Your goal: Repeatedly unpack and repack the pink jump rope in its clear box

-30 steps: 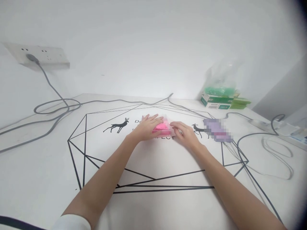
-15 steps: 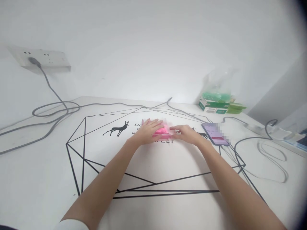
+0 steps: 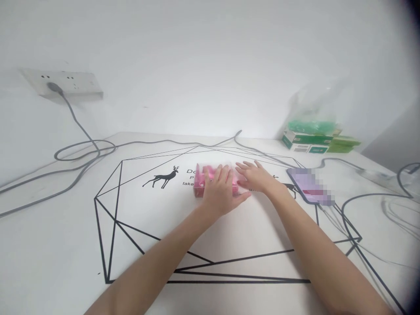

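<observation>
A small pink box with a clear top (image 3: 199,187) lies on the white table, over the printed lettering. Something bright pink shows through it, but its kind cannot be made out. My left hand (image 3: 220,189) lies across the box's front and top with its fingers spread, thumb out to the right. Just past the box's right end is my right hand (image 3: 254,176), fingers stretched toward it; whether they touch the box is hard to tell.
A phone (image 3: 310,186) lies right of my right hand, thin cables beside it. Green-and-white boxes (image 3: 308,140) under a clear plastic bag (image 3: 315,109) stand against the wall. A grey cable (image 3: 141,142) runs along the back from a wall socket (image 3: 78,85).
My left hand has shifted right across the box, baring its left end. My right hand's fingers have spread and straightened. The view has swung slightly left.
</observation>
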Tool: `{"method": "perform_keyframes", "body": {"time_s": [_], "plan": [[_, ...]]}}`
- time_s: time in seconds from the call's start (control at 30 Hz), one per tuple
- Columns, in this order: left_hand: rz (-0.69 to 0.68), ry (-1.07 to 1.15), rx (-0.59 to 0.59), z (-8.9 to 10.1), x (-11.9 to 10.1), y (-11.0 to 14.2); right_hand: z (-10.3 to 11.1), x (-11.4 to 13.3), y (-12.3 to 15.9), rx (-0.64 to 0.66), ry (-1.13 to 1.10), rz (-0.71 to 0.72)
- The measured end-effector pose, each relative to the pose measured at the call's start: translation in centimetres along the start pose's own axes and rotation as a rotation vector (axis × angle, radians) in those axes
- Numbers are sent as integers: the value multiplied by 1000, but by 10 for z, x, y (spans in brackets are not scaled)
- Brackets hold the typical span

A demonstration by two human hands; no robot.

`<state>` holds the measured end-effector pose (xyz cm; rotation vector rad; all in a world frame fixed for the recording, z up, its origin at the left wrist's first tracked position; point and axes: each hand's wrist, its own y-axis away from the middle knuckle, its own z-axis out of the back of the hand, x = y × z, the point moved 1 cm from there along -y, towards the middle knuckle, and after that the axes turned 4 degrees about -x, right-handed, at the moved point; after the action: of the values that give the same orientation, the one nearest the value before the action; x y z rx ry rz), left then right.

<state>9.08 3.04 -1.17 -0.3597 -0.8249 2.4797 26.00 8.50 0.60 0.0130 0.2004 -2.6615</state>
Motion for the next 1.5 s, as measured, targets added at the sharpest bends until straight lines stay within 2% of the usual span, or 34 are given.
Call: {"method": "perform_keyframes", "body": {"time_s": [0.13,0.33,0.5,0.73,0.93,1.07,1.13,1.3,1.5], "plan": [[75,-44,43,-7,-10,3,-15,-4,-3,20,-39,-24],[128,-60,75,-8,-21,-2,-27,-8,-6,57,-144,-40],[96,-102,162,-4,-25,-8,-30,-13,-6,36,-200,-10],[-84,-77,303,18,-1,-9,-27,-11,-1,-70,-151,50],[-244,-63,231,21,17,-8,-26,-15,-10,-105,-189,0],[-276,-34,194,16,20,-7,-19,-19,-24,-53,-261,-147],[-273,-8,194,15,22,-5,-18,-20,-32,-30,-288,-167],[-235,18,213,18,29,-4,-21,-17,-46,-77,-381,-98],[-263,6,243,25,30,-8,-29,-16,-51,-128,-648,25]]}}
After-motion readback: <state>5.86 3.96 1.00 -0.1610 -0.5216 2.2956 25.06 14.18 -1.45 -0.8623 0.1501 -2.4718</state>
